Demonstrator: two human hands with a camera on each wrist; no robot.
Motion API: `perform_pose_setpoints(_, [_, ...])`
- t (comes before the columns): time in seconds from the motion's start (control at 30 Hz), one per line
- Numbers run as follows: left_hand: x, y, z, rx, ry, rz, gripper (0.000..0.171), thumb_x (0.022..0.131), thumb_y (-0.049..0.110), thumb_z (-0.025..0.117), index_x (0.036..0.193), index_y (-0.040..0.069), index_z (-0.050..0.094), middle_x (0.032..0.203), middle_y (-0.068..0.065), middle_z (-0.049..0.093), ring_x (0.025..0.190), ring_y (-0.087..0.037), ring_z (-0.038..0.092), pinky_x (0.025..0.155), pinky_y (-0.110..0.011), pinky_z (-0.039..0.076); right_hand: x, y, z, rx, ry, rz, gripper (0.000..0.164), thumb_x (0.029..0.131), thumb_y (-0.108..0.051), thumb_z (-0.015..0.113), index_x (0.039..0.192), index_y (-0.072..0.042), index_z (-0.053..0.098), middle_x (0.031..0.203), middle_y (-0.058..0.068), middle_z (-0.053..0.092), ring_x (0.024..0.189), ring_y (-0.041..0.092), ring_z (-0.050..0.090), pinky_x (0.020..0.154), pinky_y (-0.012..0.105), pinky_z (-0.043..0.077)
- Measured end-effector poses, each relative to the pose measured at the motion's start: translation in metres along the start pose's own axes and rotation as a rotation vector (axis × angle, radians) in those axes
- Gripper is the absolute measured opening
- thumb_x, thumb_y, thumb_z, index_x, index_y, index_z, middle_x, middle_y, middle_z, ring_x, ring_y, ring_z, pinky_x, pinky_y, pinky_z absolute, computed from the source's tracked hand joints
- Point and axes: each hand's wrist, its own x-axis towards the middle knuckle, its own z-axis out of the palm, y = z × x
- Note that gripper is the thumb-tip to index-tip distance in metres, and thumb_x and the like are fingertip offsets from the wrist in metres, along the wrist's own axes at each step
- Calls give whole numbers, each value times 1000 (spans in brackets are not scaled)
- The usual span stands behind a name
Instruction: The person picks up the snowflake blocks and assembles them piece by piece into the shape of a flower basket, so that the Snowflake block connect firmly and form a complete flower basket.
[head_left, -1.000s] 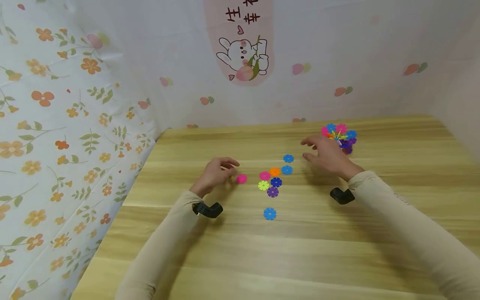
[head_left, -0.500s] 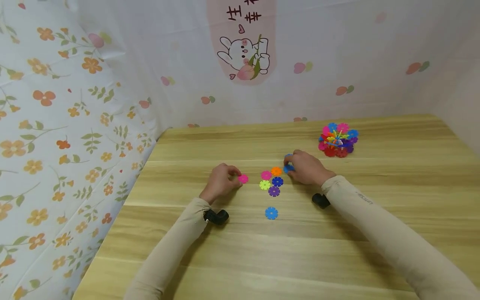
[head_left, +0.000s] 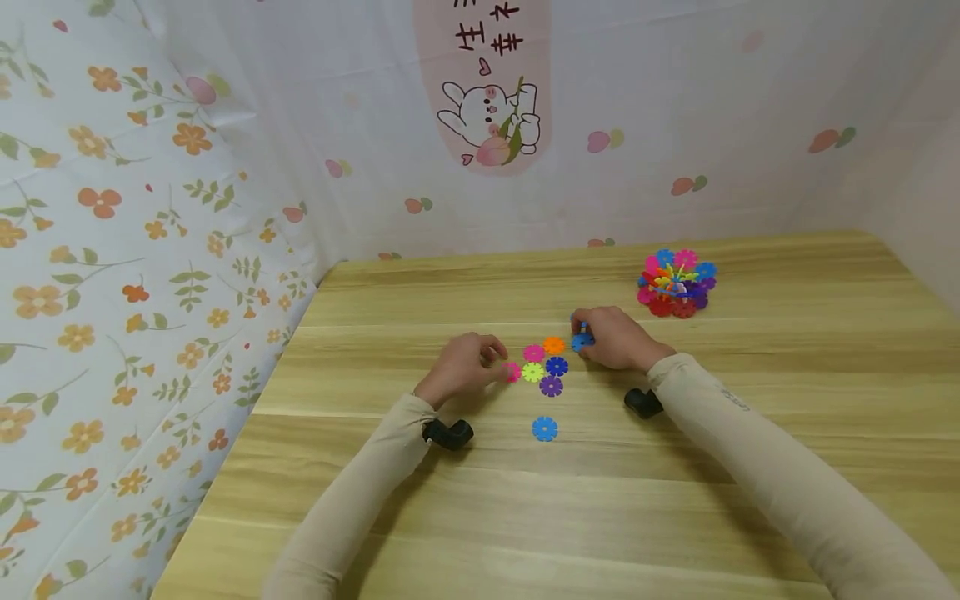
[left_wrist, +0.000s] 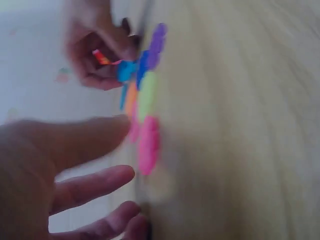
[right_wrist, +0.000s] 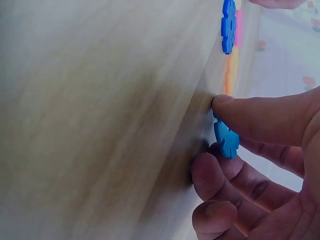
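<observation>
My left hand [head_left: 465, 368] is beside a pink notched plastic disc [head_left: 513, 372], its fingertips right at the disc's left edge. In the left wrist view the thumb and fingers are spread, with that disc just beyond them. It lies next to a yellow-green disc [head_left: 532, 372] in a cluster with another pink disc [head_left: 533, 353], an orange one [head_left: 554, 345], a dark blue one [head_left: 557, 366] and a purple one [head_left: 551, 386]. My right hand [head_left: 621, 338] pinches a light blue disc [right_wrist: 227, 137] between thumb and fingers at the cluster's right. Another light blue disc is partly hidden behind those fingers.
A single light blue disc [head_left: 544, 429] lies nearer to me on the wooden table [head_left: 600, 517]. At the back right stands a colourful heap of joined discs [head_left: 677, 285]. A printed cloth [head_left: 360, 125] hangs behind the table and along its left side.
The left hand has moved right, and its pink disc now sits against the yellow-green one. From beside the heap, the right hand has come left and taken hold of a light blue disc.
</observation>
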Motion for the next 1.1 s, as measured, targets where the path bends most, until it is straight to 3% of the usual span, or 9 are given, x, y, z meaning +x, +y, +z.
perform_pose_setpoints(0.13, [0, 9, 5, 100, 8, 50, 30, 83, 28, 84, 107, 13, 75, 107, -9, 69, 98, -23, 63, 83, -34, 52, -2, 1, 1, 14, 8, -6, 22, 86, -7, 74, 106, -4, 66, 87, 9, 66, 78, 23, 55, 79, 40, 52])
perform_pose_setpoints(0.3, [2, 8, 4, 66, 5, 57, 16, 83, 16, 83, 91, 8, 72, 88, -5, 69, 80, -15, 58, 72, -25, 46, -5, 2, 0, 73, 32, -20, 17, 85, -3, 73, 101, -5, 67, 87, 11, 68, 80, 25, 58, 79, 41, 52])
perform_pose_setpoints(0.43, [4, 2, 2, -70, -20, 22, 8, 87, 13, 78, 89, 9, 72, 81, -3, 69, 74, -11, 55, 68, -21, 43, -8, 4, 0, 136, 42, -5, 13, 88, -1, 68, 100, -6, 70, 88, 12, 71, 80, 24, 59, 75, 35, 50])
perform_pose_setpoints(0.5, [6, 0, 2, -208, -35, -9, 6, 91, 11, 74, 96, 8, 74, 85, -6, 72, 74, -11, 62, 69, -19, 50, -10, 4, 0, 172, 42, 5, 13, 89, -1, 67, 100, -6, 71, 89, 11, 70, 79, 23, 59, 73, 32, 49])
perform_pose_setpoints(0.63, [9, 2, 3, -470, -57, -63, 18, 98, 6, 63, 113, 1, 72, 101, -15, 76, 83, -19, 76, 78, -26, 61, -16, 2, -2, 258, 50, 1, 16, 89, 3, 65, 101, -6, 71, 90, 11, 68, 78, 21, 58, 72, 30, 49])
perform_pose_setpoints(0.77, [12, 11, 7, -687, -77, -84, 25, 100, 2, 57, 123, -4, 66, 108, -24, 74, 89, -28, 77, 82, -34, 62, -22, -5, -1, 374, 81, 10, 18, 91, 5, 64, 105, -4, 72, 94, 12, 68, 83, 22, 60, 75, 32, 53])
perform_pose_setpoints(0.93, [15, 23, 13, -894, -54, -43, 26, 100, 0, 57, 124, -7, 62, 109, -30, 72, 90, -31, 77, 86, -40, 60, -25, -18, 2, 527, 259, 1, 16, 93, 2, 65, 108, -2, 71, 97, 17, 71, 85, 29, 67, 69, 20, 55])
perform_pose_setpoints(1.1, [14, 40, 15, -1021, 61, -20, 26, 100, 4, 58, 125, -4, 61, 109, -28, 72, 86, -29, 77, 91, -50, 58, -25, -28, 5, 588, 456, -32, 11, 93, -1, 68, 103, -4, 71, 93, 15, 71, 81, 26, 68, 68, 15, 54])
